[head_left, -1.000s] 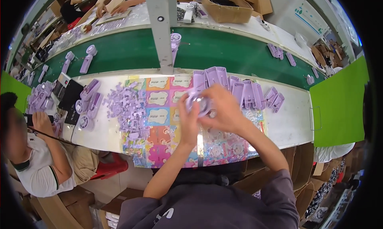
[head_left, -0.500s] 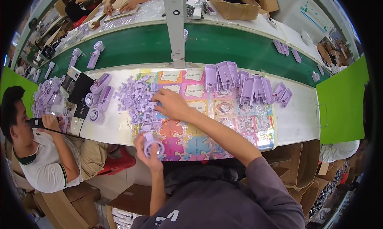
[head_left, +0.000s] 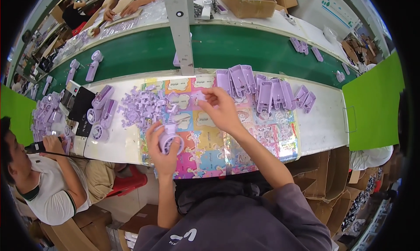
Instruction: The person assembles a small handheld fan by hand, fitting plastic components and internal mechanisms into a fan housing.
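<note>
The left hand has its grip closed around a lilac fan head, held over the near left part of a colourful printed sheet on the white counter. The right hand is raised above the same sheet, fingertips bunched (whether its grip pinches a small piece, I cannot tell). A pile of small lilac parts lies to the left, with open lilac casings to the right.
</note>
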